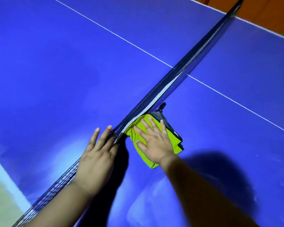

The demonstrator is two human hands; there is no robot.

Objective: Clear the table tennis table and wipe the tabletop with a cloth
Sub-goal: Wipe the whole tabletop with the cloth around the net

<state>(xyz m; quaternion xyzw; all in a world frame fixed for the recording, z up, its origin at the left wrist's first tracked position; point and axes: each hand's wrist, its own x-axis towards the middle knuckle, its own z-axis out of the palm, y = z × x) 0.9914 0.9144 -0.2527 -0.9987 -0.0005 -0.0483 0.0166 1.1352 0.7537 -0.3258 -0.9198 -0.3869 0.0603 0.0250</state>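
Your right hand (154, 143) lies flat with fingers spread, pressing the folded green and grey cloth (174, 140) onto the blue table (56, 71), right against the foot of the net (178, 76). Your left hand (97, 158) is on the other side of the cloth, fingers straight, resting against the net and pushing its mesh aside. A white centre line (113, 34) crosses the table beyond the net.
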